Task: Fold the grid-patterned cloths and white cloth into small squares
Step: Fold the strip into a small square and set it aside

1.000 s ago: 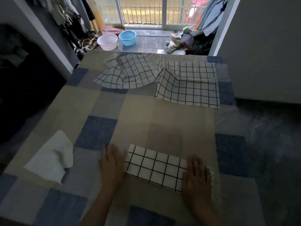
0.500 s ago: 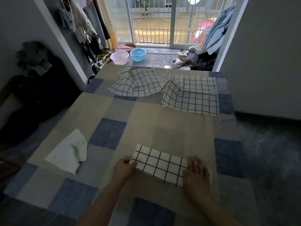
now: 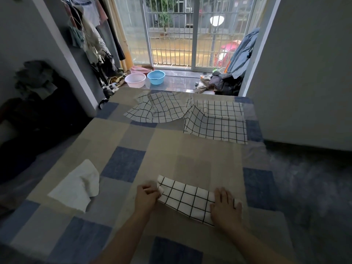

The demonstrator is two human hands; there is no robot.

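A grid-patterned cloth (image 3: 187, 198), folded into a long strip, lies near the front of the checked blanket (image 3: 192, 151). My left hand (image 3: 147, 196) pinches the strip's left end, which is lifted and curled up a little. My right hand (image 3: 225, 207) lies flat with straight fingers on the strip's right end. A crumpled white cloth (image 3: 76, 186) lies to the left. Two unfolded grid cloths lie at the far end, one rumpled on the left (image 3: 158, 110) and one flatter on the right (image 3: 219, 123).
The blanket ends at a dark floor (image 3: 308, 183) on the right and a dark heap (image 3: 28, 115) on the left. Beyond the far edge stand a pink basin (image 3: 135, 80), a blue basin (image 3: 156, 77), a clothes pile (image 3: 221, 83) and a barred glass door (image 3: 182, 31).
My left hand went from lying flat on the strip's left end to pinching and lifting that end. The right hand stayed pressed on the right end. The camera tilted up.
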